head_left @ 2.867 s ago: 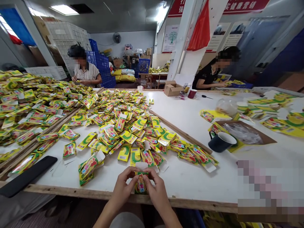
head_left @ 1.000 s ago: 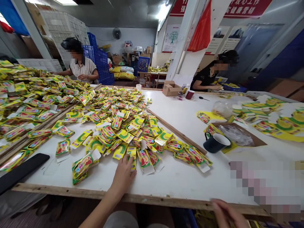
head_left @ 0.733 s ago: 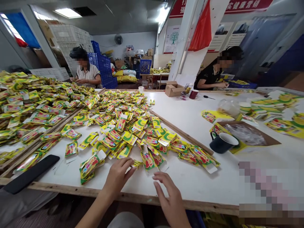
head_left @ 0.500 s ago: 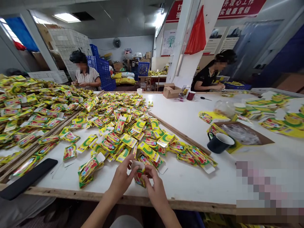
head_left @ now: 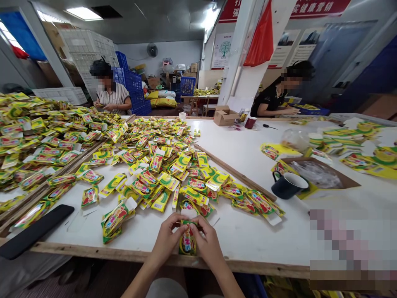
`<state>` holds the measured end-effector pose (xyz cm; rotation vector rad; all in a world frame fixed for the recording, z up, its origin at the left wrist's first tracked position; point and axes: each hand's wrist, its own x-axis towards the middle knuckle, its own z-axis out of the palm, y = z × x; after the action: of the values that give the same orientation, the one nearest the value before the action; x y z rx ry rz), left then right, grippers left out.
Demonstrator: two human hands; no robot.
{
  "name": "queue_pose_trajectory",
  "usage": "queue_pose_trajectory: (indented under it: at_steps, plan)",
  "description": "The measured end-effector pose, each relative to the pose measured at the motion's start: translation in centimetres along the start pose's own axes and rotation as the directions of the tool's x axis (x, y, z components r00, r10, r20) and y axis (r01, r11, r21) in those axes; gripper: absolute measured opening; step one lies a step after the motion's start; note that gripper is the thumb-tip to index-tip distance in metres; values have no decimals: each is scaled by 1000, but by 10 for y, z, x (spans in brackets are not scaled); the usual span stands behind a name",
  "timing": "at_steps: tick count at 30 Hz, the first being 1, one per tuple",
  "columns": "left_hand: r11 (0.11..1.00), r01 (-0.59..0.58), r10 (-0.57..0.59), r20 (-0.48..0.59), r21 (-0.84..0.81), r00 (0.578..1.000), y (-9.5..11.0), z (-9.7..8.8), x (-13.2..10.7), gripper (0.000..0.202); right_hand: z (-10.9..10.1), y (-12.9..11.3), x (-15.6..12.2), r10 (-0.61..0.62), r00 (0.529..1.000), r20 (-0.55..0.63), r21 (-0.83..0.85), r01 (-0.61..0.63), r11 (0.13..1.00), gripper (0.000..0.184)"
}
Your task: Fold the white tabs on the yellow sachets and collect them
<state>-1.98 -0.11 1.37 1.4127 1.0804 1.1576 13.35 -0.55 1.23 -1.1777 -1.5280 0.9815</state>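
Between my two hands, near the table's front edge, is a small printed carton (head_left: 187,242), green and yellow with a red picture and lettering. My left hand (head_left: 169,235) grips its left side, fingers bent behind and thumb on the front. On the right side my right hand (head_left: 205,236) holds it the same way. A white flap shows at the carton's top, above my fingertips. Just beyond my hands spreads a heap of similar cartons (head_left: 167,182), several with white end flaps sticking out. What is inside the carton is hidden.
Wooden strips (head_left: 234,171) divide the white table (head_left: 263,244). A dark mug (head_left: 289,185) stands at right, beside an open box of clear plastic (head_left: 316,171). A long black object (head_left: 37,229) lies at the left front edge. Two people sit across the table.
Both hands have drawn the carton slightly nearer the front edge and turned it so its printed face points up at me. My thumbs now press near its top end.
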Motion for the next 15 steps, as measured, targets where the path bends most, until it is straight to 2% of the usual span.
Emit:
queue_pose_trajectory:
  at_steps: [2, 4, 6, 11, 15]
  plan:
    - [995, -3, 1, -26, -97, 1000, -1, 6, 2, 29, 1, 4, 0, 20, 998, -58, 69, -16, 997, 15]
    - [983, -12, 5, -42, -184, 999, -2, 10, 4, 41, 2, 8, -2, 50, 994, -94, 170, -33, 985, 29]
    - [980, -16, 10, -28, -199, 1000, -3, 10, 5, 43, 2, 10, -3, 59, 995, -84, 217, -39, 975, 38]
    - [999, -22, 22, 10, -50, 1000, -1, 1, 5, 19, -1, 5, -2, -37, 998, -47, 64, 40, 997, 16]
    - [998, -53, 53, -16, 31, 998, 5, -2, 1, 16, -1, -1, -2, -99, 992, -74, -6, 99, 995, 13]
